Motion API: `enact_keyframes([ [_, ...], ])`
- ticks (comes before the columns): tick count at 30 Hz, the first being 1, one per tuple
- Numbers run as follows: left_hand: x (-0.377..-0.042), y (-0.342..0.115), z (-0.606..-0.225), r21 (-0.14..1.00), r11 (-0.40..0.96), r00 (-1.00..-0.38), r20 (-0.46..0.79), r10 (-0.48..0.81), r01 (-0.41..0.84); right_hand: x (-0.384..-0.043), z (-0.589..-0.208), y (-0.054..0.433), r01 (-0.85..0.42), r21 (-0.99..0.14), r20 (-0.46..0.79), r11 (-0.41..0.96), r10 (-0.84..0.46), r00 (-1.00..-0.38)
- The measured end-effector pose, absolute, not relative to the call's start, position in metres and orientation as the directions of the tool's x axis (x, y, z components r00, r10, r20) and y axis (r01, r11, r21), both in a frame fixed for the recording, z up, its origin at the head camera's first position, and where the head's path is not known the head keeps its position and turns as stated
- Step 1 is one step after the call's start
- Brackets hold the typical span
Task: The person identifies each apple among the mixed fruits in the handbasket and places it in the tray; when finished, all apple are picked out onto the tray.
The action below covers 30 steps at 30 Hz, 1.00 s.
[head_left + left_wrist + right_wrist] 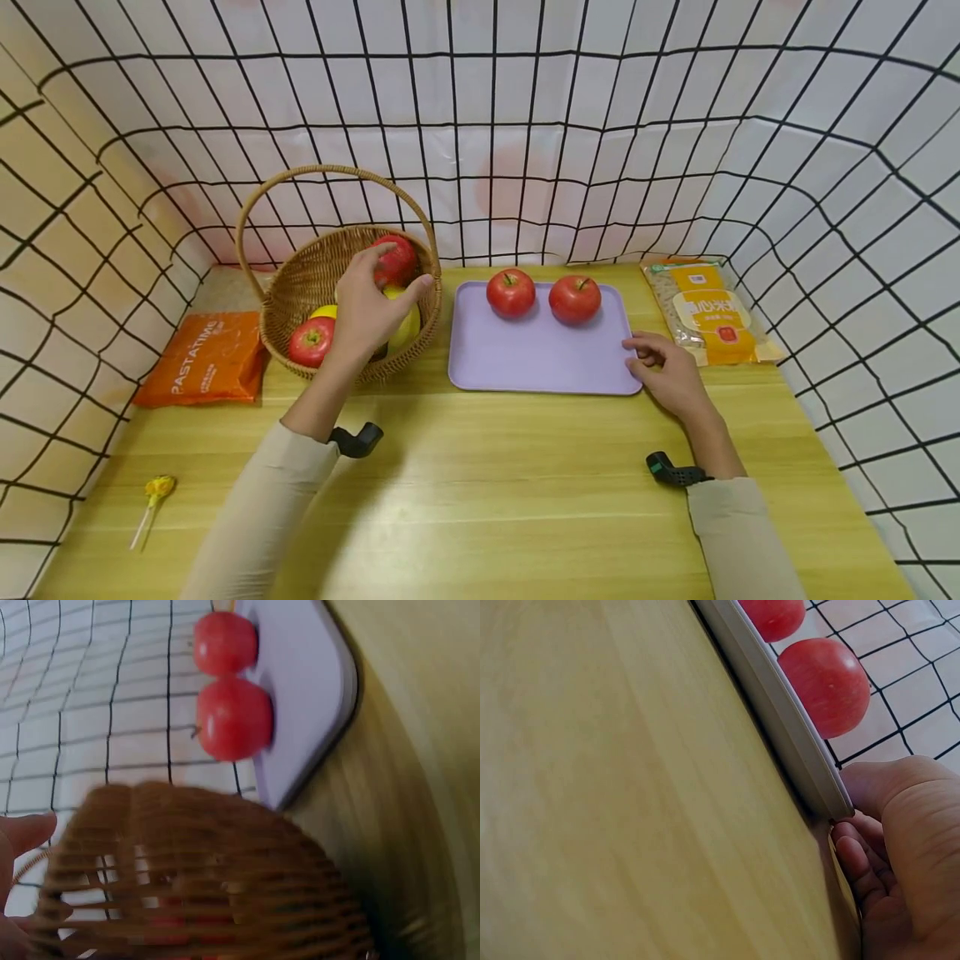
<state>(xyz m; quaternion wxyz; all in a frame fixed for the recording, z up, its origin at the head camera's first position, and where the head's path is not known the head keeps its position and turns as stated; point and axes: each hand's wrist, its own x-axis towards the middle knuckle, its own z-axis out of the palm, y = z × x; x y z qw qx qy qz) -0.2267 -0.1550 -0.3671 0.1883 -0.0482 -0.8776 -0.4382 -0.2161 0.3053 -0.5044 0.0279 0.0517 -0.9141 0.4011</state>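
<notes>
Red apple [400, 267] is resting at the back right inside the basket [296, 287], beneath the left hand [363, 304]. That hand is reaching over the basket from the front, its thumb spreading wide from the fingers, which are overlapping the apple's left side; whether they are touching it, one cannot tell. The right hand [670, 375] is pinching the right edge of the tray [540, 358], the gap between thumb and fingers narrowing to the rim.

The apple is looking round, glossy and deep red, the left hand partly covering it. The wicker basket is standing upright on the table [480, 492], its tall handle [330, 169] arching above. Inside, a front apple [309, 343], red with a paler patch around its stem, is lying at the left near a yellow fruit [325, 311], and a yellow-green fruit [408, 331] is lying at the right.

The flat lilac tray is lying just right of the basket, holding a left tray apple [511, 294] and a right tray apple [574, 301], both red, sitting side by side near its back edge. An orange bag [210, 358] is lying left of the basket, a yellow bag [712, 312] right of the tray, and a lollipop [155, 498] at the front left.
</notes>
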Motion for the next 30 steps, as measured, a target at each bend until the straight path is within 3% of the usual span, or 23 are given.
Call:
enact_keyframes([
  [10,-0.25,-0.172,-0.365,0.761,0.646,-0.96,0.219,-0.175,0.056,-0.216,-0.506,0.303,-0.122,-0.736,0.103,0.665,-0.067,-0.992],
  [30,-0.272,-0.185,-0.361,0.732,0.675,-0.984,0.033,-0.175,-0.095,-0.215,-0.503,0.304,-0.148,-0.72,0.136,0.678,-0.071,-0.988],
])
